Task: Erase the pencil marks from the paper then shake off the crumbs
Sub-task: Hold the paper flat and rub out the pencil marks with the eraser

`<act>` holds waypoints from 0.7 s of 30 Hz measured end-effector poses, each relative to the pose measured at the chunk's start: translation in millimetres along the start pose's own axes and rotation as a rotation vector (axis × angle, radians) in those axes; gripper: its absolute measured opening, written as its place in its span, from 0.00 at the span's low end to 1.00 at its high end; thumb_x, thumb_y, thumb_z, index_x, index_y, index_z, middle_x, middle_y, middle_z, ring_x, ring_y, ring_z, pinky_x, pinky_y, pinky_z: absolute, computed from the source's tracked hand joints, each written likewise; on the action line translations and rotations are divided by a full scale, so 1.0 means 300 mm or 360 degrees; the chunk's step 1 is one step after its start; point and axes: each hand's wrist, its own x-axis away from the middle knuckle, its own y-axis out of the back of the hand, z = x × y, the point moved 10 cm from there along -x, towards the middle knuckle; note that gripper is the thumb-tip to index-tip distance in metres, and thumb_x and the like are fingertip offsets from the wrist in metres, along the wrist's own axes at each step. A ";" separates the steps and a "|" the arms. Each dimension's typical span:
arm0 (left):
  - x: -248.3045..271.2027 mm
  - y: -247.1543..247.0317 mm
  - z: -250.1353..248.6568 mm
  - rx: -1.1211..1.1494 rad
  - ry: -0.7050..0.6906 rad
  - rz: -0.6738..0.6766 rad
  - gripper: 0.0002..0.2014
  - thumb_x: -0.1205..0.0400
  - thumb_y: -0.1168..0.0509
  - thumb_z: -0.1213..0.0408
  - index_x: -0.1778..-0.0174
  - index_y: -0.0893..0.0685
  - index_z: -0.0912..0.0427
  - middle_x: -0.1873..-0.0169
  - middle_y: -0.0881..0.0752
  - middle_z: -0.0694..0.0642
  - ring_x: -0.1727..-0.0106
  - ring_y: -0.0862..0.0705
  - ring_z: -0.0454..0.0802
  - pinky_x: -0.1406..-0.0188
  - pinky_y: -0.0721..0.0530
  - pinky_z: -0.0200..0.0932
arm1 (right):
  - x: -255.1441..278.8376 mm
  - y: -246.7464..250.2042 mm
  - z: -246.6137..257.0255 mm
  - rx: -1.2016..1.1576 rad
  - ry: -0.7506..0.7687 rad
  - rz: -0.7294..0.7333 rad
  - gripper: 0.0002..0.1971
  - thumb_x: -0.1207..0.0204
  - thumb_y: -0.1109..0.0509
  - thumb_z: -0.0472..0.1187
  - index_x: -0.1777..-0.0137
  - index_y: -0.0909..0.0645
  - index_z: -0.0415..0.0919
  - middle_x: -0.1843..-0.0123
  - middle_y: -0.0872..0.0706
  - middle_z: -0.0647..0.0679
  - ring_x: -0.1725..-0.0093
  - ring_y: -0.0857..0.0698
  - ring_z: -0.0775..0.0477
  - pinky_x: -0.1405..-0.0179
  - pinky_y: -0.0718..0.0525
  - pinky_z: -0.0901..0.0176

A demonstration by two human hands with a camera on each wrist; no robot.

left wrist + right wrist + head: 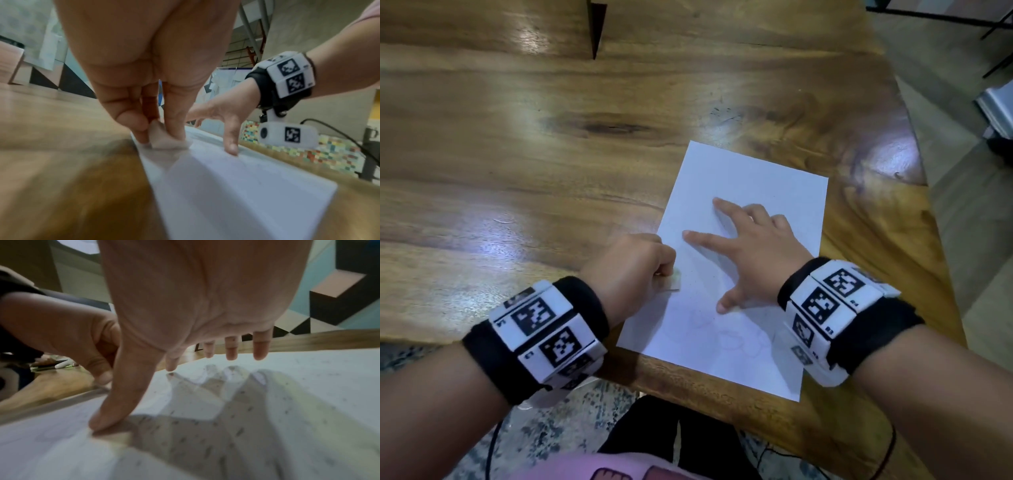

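Note:
A white sheet of paper (736,274) lies on the wooden table near its front right corner, with faint pencil loops (732,337) near its lower edge. My left hand (633,270) pinches a small whitish eraser (674,281) (164,139) and holds it down on the paper's left edge. My right hand (750,246) lies spread on the sheet, fingertips (231,353) and thumb (109,420) pressing it flat. Small dark eraser crumbs (238,431) are scattered over the paper (287,402) under and around the right hand.
The wooden table (534,164) stretches to the left and back. Its front edge (688,380) runs just below the paper, and the right edge (914,164) is close to the sheet. A dark pointed object (596,27) stands at the far back.

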 end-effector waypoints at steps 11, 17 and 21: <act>-0.024 -0.021 -0.019 0.0090 -0.0094 0.0107 0.06 0.30 0.29 0.68 0.72 0.19 0.60 0.72 0.21 0.53 0.67 0.25 0.52 0.72 0.35 0.40 | -0.025 -0.005 -0.007 -0.0039 -0.0003 0.0051 0.58 0.43 0.21 0.63 0.20 0.58 0.70 0.16 0.60 0.58 0.21 0.52 0.42 0.28 0.43 0.44; -0.056 0.042 -0.006 0.0166 0.0001 -0.0038 0.05 0.29 0.28 0.65 0.67 0.15 0.63 0.71 0.20 0.54 0.66 0.24 0.52 0.72 0.37 0.27 | -0.025 -0.009 -0.005 -0.0045 0.0003 0.0050 0.58 0.42 0.21 0.63 0.20 0.60 0.69 0.16 0.61 0.57 0.20 0.53 0.41 0.27 0.44 0.43; -0.034 0.028 0.003 0.0144 0.0002 -0.0039 0.06 0.28 0.29 0.67 0.69 0.17 0.63 0.72 0.22 0.54 0.66 0.26 0.52 0.74 0.39 0.30 | -0.024 -0.010 -0.006 -0.0038 0.0010 0.0060 0.58 0.42 0.22 0.63 0.20 0.60 0.69 0.16 0.62 0.57 0.20 0.53 0.42 0.27 0.43 0.44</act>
